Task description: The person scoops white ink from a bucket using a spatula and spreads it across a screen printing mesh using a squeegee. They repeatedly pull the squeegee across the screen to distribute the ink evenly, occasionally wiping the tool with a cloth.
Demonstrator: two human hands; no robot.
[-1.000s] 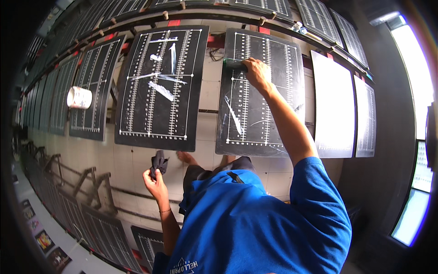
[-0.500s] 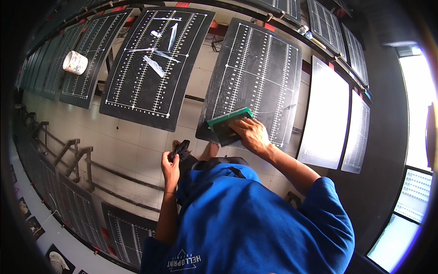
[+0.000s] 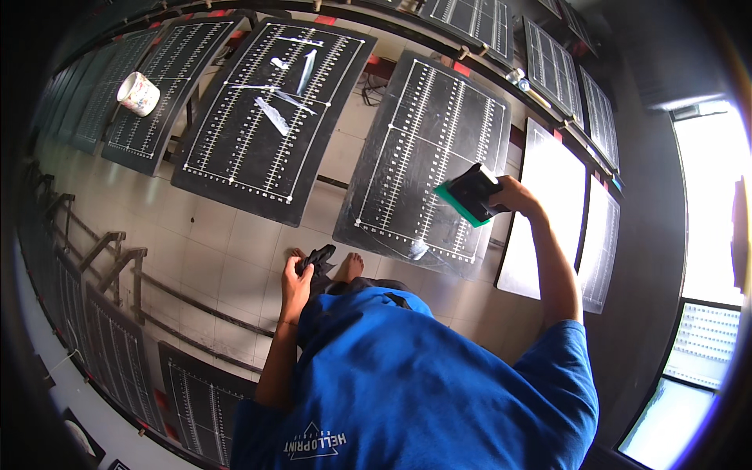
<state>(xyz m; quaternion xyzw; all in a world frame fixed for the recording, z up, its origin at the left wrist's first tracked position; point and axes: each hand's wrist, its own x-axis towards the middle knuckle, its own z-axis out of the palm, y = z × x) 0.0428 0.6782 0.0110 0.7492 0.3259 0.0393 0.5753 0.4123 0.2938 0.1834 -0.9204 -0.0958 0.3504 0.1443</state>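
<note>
My right hand (image 3: 515, 196) is closed round the black holder of a squeegee (image 3: 473, 188) with a green blade. The squeegee is tilted above the right part of a black board (image 3: 427, 160) marked with white ruled scales; I cannot tell whether it touches. Near that board's front edge lies a small whitish smear or film (image 3: 418, 250). My left hand (image 3: 295, 291), low and close to my body, grips a crumpled black cloth (image 3: 317, 258).
Left of this board, a similar black board (image 3: 274, 164) carries several white strips. A speckled white tub (image 3: 139, 94) stands on a board farther left. A glaring board (image 3: 544, 211) lies to the right. Behind runs a dark rail (image 3: 470, 59) with more boards beyond.
My right hand has lifted the squeegee from the board's near edge and swung it right and away from me, turning it. The whitish smear now shows there. My left hand keeps the cloth.
</note>
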